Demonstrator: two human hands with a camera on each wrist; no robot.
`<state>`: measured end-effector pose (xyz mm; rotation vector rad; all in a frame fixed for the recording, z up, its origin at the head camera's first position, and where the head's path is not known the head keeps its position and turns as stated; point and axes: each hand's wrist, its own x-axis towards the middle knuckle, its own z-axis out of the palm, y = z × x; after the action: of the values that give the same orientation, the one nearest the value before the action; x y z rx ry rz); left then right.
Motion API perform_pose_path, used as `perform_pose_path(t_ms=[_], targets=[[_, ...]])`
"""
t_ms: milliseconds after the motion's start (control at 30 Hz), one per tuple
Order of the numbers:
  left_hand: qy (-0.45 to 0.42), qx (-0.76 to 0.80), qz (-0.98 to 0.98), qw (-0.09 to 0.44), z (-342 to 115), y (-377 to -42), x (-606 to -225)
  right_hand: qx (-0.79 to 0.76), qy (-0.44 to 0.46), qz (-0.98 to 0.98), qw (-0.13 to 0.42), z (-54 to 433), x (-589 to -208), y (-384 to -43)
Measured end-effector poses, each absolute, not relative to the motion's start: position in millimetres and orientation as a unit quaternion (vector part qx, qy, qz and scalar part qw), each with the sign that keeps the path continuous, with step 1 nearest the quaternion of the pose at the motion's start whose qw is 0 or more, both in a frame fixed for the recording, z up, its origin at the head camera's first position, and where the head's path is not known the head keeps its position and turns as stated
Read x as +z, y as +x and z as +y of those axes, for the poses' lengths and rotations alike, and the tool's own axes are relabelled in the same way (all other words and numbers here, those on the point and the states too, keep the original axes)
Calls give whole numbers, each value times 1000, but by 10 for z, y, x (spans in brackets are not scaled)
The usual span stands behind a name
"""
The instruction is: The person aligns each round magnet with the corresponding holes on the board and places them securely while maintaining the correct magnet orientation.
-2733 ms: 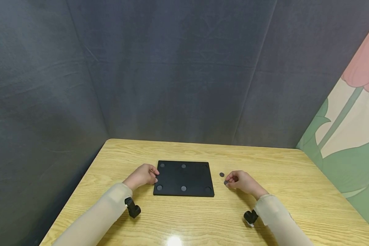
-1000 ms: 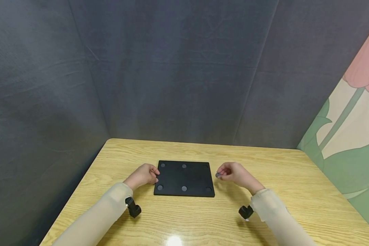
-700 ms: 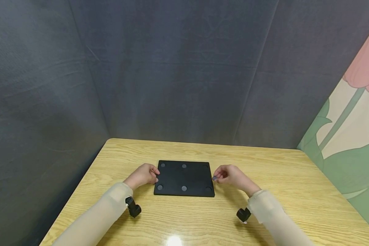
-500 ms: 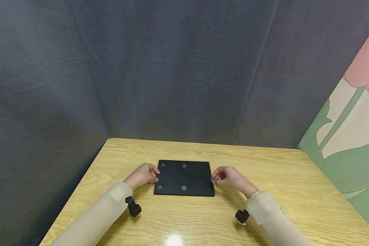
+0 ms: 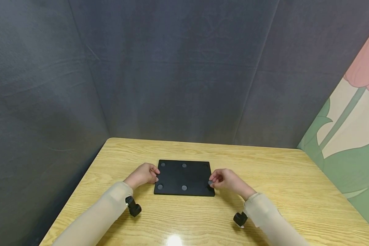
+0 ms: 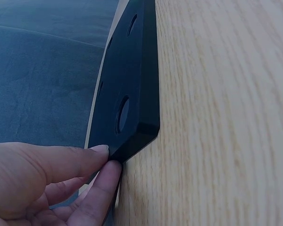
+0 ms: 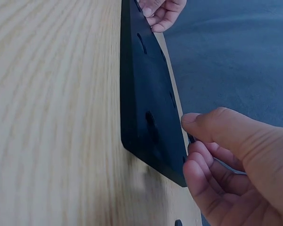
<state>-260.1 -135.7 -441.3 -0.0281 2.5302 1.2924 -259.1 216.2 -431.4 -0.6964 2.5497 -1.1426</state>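
A flat black rectangular board (image 5: 173,176) with round recesses lies on the table. Grey discs fill several recesses, such as the disc at front middle (image 5: 184,188); the back right recess (image 5: 205,165) looks dark. My left hand (image 5: 142,175) pinches the board's left edge between thumb and fingers, also visible in the left wrist view. Between thumb and fingertips, my right hand (image 5: 226,179) pinches a small dark disc (image 5: 210,182), held over the board's right edge near the front right recess. In the right wrist view this disc (image 7: 191,139) shows edge-on, mostly hidden by the fingers.
A small dark piece (image 7: 178,222) lies on the wooden table (image 5: 184,215) at the bottom of the right wrist view. Dark cloth (image 5: 178,85) hangs behind and left of the table, and a wall with a painted flower (image 5: 350,136) stands at right.
My right hand has picked up the disc from the table right of the board and moved it left and then forward-edgeward, to over the board's right side. The left hand and board stay put.
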Motion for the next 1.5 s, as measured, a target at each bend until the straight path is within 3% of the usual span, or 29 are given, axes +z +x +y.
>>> perform_pose_path(t_ms=[1500], targets=[[-6, 449, 881, 149, -1377, -2622, -4447, -355, -232, 895, 137, 2071, -4457, -2536]])
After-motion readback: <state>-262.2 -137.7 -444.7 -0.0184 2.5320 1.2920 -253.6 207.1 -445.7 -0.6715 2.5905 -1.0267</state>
